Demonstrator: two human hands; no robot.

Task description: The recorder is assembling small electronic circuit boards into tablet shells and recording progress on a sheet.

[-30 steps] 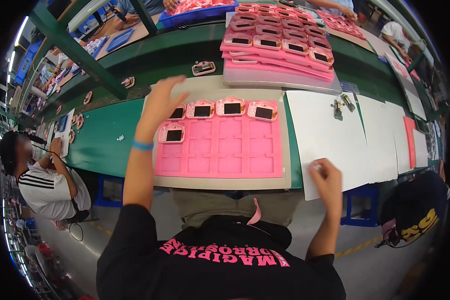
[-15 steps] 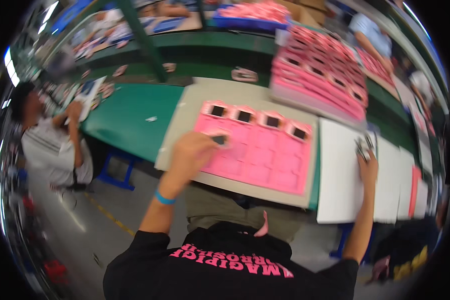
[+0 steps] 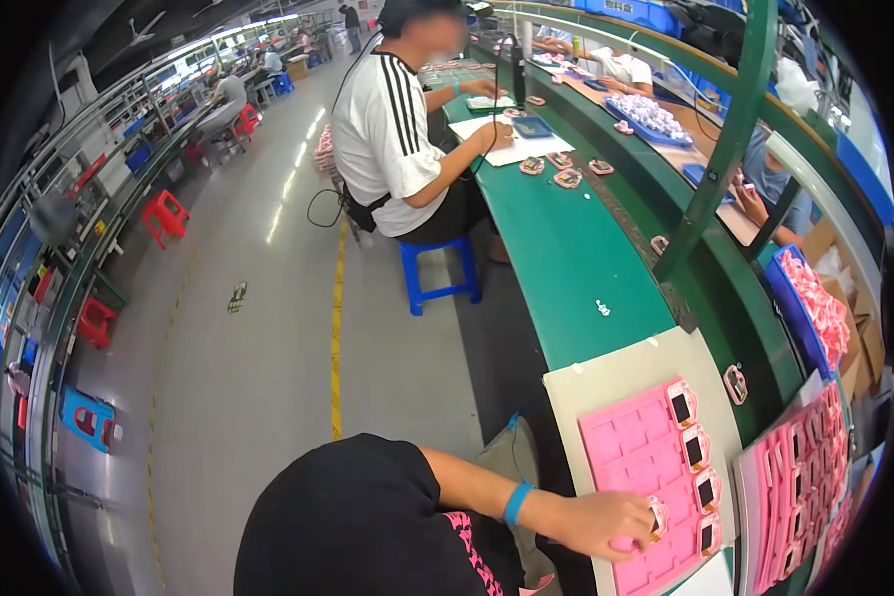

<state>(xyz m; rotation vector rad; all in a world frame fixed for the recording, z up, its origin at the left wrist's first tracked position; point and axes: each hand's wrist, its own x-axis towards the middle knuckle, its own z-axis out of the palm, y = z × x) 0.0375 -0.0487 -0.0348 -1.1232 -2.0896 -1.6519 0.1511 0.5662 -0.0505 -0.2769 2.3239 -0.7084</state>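
My left hand [image 3: 606, 523], wearing a blue wristband, reaches over a pink foam tray [image 3: 621, 442] with square recesses. Its curled fingers are closed at a small pink-framed device with a screen [image 3: 658, 515], which they partly cover. Whether that device rests fully in a recess is hard to tell. Along the tray's far side sits a row of similar devices [image 3: 697, 449] with dark screens. Beneath the tray lies a beige board [image 3: 576, 397]. My right hand is out of view.
Stacked pink trays of devices [image 3: 795, 487] stand right of the board. A blue bin of pink parts [image 3: 810, 308] is behind them. A co-worker in a white shirt [image 3: 392, 129] sits on a blue stool [image 3: 437, 273] along the green bench [image 3: 566, 268]. A green post [image 3: 720, 169] rises beyond.
The view has swung left, and my right hand has left it. My left hand has moved rightward along the tray with the device, from the first column to about the third.
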